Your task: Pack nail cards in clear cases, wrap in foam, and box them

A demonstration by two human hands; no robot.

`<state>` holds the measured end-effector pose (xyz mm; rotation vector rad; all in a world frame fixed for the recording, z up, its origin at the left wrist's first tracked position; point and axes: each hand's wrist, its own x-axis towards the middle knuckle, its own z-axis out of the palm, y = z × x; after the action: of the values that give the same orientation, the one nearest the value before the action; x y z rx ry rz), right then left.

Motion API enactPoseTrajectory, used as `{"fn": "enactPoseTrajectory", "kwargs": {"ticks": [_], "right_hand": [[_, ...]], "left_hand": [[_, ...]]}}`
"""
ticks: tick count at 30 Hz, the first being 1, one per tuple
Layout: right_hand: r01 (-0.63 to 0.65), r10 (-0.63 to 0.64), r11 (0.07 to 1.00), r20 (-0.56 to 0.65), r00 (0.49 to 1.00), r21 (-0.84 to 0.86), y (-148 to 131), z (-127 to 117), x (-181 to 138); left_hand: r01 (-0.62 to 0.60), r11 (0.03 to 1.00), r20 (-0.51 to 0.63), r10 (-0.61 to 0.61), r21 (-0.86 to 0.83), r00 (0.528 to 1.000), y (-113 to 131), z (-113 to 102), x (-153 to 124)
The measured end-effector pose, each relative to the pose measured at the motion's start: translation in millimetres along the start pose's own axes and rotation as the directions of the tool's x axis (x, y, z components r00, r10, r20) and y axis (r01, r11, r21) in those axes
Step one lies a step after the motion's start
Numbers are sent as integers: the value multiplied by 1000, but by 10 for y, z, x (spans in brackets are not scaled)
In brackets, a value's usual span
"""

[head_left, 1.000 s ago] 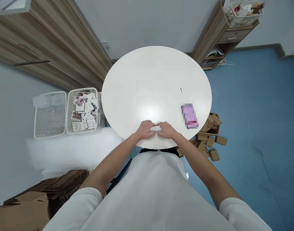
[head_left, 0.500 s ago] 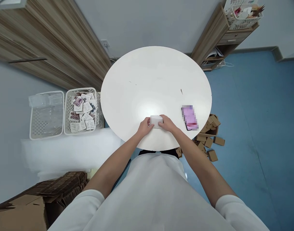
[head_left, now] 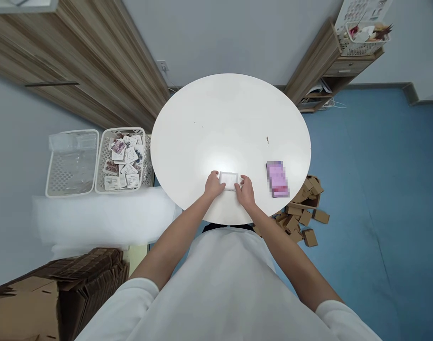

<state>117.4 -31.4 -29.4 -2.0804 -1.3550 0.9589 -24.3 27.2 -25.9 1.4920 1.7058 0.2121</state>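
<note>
A small white rectangular packet point(head_left: 228, 181) lies near the front edge of the round white table point(head_left: 230, 109); its face looks slightly sunken inside a pale rim. My left hand point(head_left: 214, 185) grips the packet's left side, thumb along the near corner and curled fingers behind. At the other side is my right hand point(head_left: 246, 191), its thumb by the near right corner and its fingers spread a little away from the edge. What the packet holds inside cannot be made out.
A blurred-out phone point(head_left: 278, 180) lies on the table at right. Left stand a white basket of printed cards point(head_left: 122, 163) and another basket with clear plastic point(head_left: 72, 163). Small brown boxes point(head_left: 304, 208) fill and surround a carton on the right floor. Flattened cardboard point(head_left: 92, 279) stands lower left.
My right hand's fingers have come off the packet and spread to the right. The packet, upright-looking and plain before, now lies flatter with a rimmed face showing. The view has shifted slightly.
</note>
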Motion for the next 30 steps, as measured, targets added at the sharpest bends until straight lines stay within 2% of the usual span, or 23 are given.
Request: {"fn": "enactPoseTrajectory", "kwargs": {"ticks": [3, 6, 13, 18, 21, 26, 30], "right_hand": [[-156, 142, 973, 89, 986, 169, 89, -35, -27], [-217, 185, 938, 141, 973, 270, 140, -34, 38], [-90, 58, 977, 167, 984, 193, 135, -30, 196], [-19, -10, 986, 174, 985, 164, 122, -71, 199], [-20, -15, 981, 180, 984, 192, 115, -63, 178], [-17, -24, 977, 192, 981, 211, 49, 40, 159], [-10, -33, 980, 212, 977, 199, -119, 205, 208]], "left_hand": [[39, 999, -50, -39, -11, 998, -4, 2, -46], [56, 994, -86, -64, -89, 994, -42, 33, -102], [28, 942, -169, -89, -334, 982, -128, 141, -251], [62, 943, -226, -142, -327, 964, -150, 216, -325], [79, 934, -214, -161, -348, 963, -150, 229, -330], [82, 912, -206, -177, -403, 962, -219, 159, -315], [74, 911, -242, -185, -405, 952, -359, 7, -281]]}}
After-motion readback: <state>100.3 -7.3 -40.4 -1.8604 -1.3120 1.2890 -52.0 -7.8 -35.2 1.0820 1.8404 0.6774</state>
